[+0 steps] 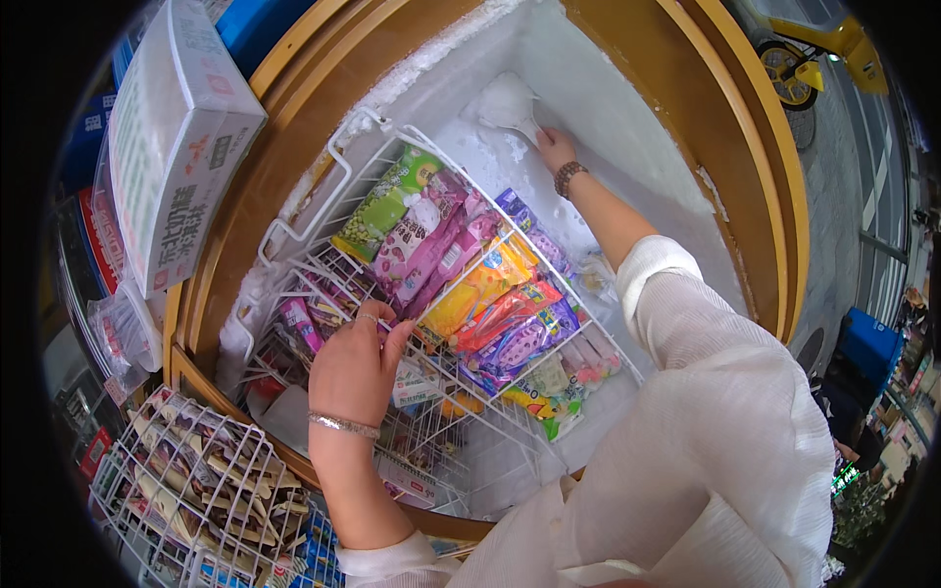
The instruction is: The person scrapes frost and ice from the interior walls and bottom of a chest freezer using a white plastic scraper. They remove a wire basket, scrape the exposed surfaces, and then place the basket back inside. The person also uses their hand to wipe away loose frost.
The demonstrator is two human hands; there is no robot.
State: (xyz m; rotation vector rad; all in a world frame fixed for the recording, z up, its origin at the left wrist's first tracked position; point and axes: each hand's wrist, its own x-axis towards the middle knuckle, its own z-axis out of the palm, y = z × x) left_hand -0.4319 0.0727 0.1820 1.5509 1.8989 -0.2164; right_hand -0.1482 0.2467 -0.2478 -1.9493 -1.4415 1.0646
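Note:
My right hand is deep inside a frosted chest freezer, closed around the handle of a white scoop. The scoop's bowl rests close to the far inner wall, above loose frost on the floor. My left hand grips the wire rim of a white wire basket, which sits tilted in the freezer. Inside the basket are green ice-pop packets, pink packets, yellow packets and purple packets. My left fingertips are partly hidden behind the rim.
Thick frost lines the freezer's inner edge. A white carton bearing writing stands on the left rim. A second wire basket full of wrapped ice creams is outside at lower left. More packets lie beneath the inner basket. A yellow wheeled vehicle stands beyond.

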